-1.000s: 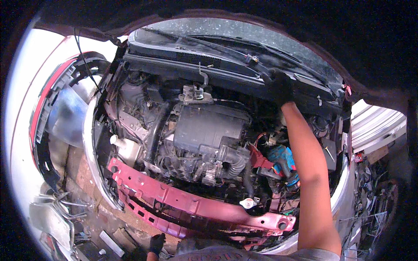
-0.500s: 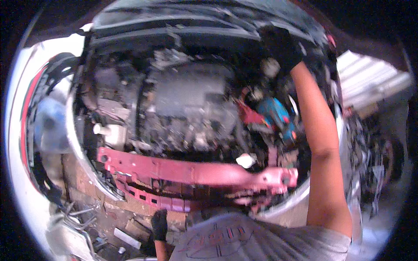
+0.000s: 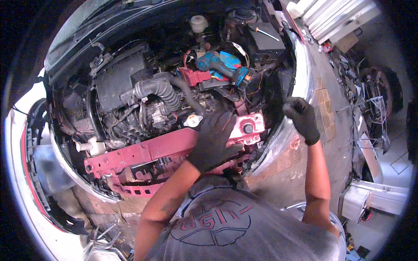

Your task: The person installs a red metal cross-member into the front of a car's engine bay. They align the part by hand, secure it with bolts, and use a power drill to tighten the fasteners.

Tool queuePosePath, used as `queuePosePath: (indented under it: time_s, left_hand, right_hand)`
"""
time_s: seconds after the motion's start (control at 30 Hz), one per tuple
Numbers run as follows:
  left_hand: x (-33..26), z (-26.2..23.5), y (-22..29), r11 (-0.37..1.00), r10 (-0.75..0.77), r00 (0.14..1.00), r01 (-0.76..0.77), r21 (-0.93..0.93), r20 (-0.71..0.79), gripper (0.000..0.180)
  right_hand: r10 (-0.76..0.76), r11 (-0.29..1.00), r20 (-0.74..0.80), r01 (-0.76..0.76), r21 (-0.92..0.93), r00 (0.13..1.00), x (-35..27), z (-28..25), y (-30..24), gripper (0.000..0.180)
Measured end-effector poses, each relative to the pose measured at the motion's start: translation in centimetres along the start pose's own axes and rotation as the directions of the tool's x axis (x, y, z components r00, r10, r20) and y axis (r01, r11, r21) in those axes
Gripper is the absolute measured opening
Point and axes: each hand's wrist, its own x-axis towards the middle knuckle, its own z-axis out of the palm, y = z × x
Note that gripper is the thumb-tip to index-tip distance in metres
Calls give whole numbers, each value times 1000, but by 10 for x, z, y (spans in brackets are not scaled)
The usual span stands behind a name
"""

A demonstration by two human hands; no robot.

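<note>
Both hands wear black gloves. My left hand [image 3: 213, 140] lies with its fingers apart over the right part of the red front crossbeam [image 3: 152, 149], next to a pale cap [image 3: 192, 120]. Beside the right fender edge [image 3: 281, 135] is my right hand [image 3: 302, 119], its fingers curled in; what they hold, if anything, is hidden. Ahead of my left hand, a blue-and-black cordless power tool [image 3: 220, 67] rests in the engine bay near a red terminal cover [image 3: 194, 76]. A screwdriver [image 3: 266, 34] lies on the black box [image 3: 265, 43] farther back.
A black engine cover [image 3: 119, 71] and a ribbed air hose [image 3: 156, 90] fill the left of the bay. A white reservoir [image 3: 199, 23] stands at the back. Off to the right are a tyre [image 3: 385, 91], metal frames and a white box-shaped piece [image 3: 374, 198] on the floor.
My right hand has come back from the far right of the engine bay to the fender. My left hand has risen from low in front onto the crossbeam. The view has turned right.
</note>
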Motion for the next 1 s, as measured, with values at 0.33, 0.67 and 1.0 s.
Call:
queuePosePath:
  time_s: [0.33, 0.67, 1.0]
  left_hand:
    - [39, 68, -15, 981, -121, 979, 93, 170, 165, 91]
    - [38, 67, -16, 983, -94, 992, 81, 162, 78, 85]
    - [29, 47, -26, 972, -172, 963, 132, 193, 208, 90]
  right_hand:
    - [-550, 766, 74, 537, -353, 832, -35, 62, 44, 14]
    - [-601, 726, 109, 599, -337, 791, -23, 63, 49, 22]
    - [-581, 742, 163, 601, -298, 798, -22, 84, 52, 26]
